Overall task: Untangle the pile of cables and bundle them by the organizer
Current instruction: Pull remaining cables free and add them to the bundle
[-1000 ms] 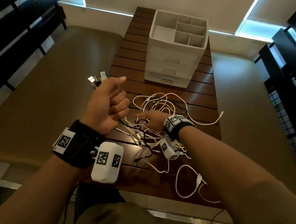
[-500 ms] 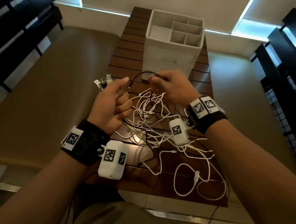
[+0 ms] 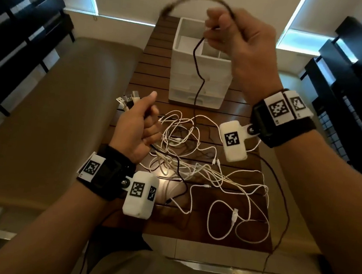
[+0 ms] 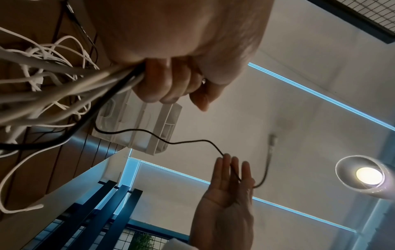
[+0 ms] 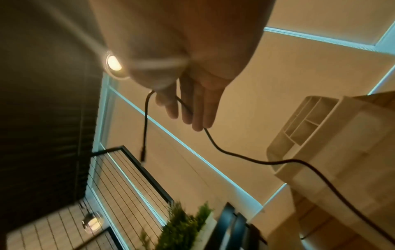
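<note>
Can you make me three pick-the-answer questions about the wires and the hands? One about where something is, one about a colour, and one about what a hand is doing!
1. Where does the white drawer organizer stand?
A. on the wooden table, beyond the cable pile
B. on the floor
C. on the person's lap

2. What colour is the cable that the right hand lifts?
A. white
B. black
C. red

3. What is the left hand doing?
A. lying flat on the table
B. pointing at the window
C. gripping a bunch of cable ends

Answers:
1 A, it sits on the slats behind the tangle.
2 B, a dark cord hangs from the raised fingers.
3 C, plugs stick out above the fist.
</note>
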Action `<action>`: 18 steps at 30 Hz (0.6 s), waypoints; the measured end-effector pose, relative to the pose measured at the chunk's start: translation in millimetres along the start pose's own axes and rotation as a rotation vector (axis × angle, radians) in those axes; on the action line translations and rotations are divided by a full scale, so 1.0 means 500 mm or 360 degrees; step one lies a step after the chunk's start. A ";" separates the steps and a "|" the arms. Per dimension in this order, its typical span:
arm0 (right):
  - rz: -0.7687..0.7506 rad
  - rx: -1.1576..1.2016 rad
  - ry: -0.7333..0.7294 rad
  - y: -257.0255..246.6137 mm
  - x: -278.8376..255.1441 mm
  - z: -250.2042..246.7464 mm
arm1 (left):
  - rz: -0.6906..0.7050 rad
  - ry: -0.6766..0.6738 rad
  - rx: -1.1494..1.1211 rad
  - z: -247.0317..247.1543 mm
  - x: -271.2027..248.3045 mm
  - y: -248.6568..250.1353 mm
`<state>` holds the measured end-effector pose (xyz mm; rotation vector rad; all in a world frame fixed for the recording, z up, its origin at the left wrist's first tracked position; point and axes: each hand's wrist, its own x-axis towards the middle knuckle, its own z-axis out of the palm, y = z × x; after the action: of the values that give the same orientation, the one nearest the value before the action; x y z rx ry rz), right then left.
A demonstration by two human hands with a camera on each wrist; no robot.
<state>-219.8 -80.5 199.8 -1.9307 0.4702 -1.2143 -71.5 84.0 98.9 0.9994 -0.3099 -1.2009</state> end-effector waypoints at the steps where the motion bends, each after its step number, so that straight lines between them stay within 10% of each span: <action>1: -0.0010 -0.0065 -0.0035 -0.002 0.002 -0.003 | 0.0013 -0.0014 0.0014 0.002 -0.001 0.000; 6: -0.0199 -0.0030 0.0134 -0.054 0.036 -0.032 | 0.0038 -0.0027 0.0063 0.010 -0.004 -0.002; 13: 0.0329 -0.0627 -0.0473 0.047 -0.092 0.036 | 0.0190 0.0018 0.0119 0.028 -0.004 -0.011; 18: 0.0143 -0.0779 -0.0758 0.104 -0.167 0.091 | 0.0248 0.0027 0.0259 0.045 0.000 -0.033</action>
<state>-214.2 -38.1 100.5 -2.4874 0.6272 -0.5735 -97.4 73.0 98.6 1.1049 -0.4695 -1.0378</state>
